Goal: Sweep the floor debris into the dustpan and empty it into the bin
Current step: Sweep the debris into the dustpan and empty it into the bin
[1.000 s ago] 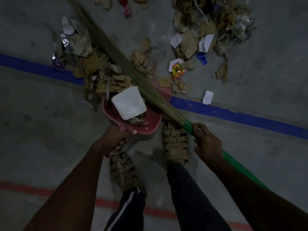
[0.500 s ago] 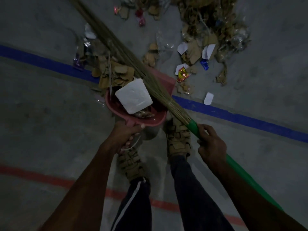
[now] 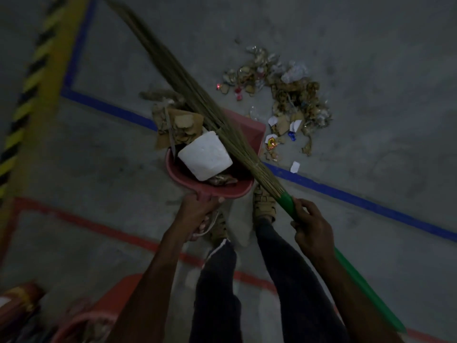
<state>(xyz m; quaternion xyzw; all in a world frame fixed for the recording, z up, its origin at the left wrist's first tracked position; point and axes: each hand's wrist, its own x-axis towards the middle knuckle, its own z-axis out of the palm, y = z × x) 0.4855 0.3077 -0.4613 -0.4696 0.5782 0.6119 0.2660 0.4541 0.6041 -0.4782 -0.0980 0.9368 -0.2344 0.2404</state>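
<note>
At frame centre, pink plastic dustpan (image 3: 223, 191), scoop-shaped, heaped with torn brown cardboard (image 3: 180, 125) and a white foam block (image 3: 205, 157). Left hand (image 3: 197, 214) curled round its handle; right hand (image 3: 312, 226) wrapped round the broom (image 3: 197, 105), on its smooth green handle, straw bristles crossing the load. More debris (image 3: 291, 100) upper right on grey concrete, blurred. Bin (image 3: 81, 325) lower left, cut off. No writing readable.

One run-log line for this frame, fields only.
left hand: holds loaded pink dustpan | right hand: holds broom | floor debris: remains | emptying: not yet
</note>
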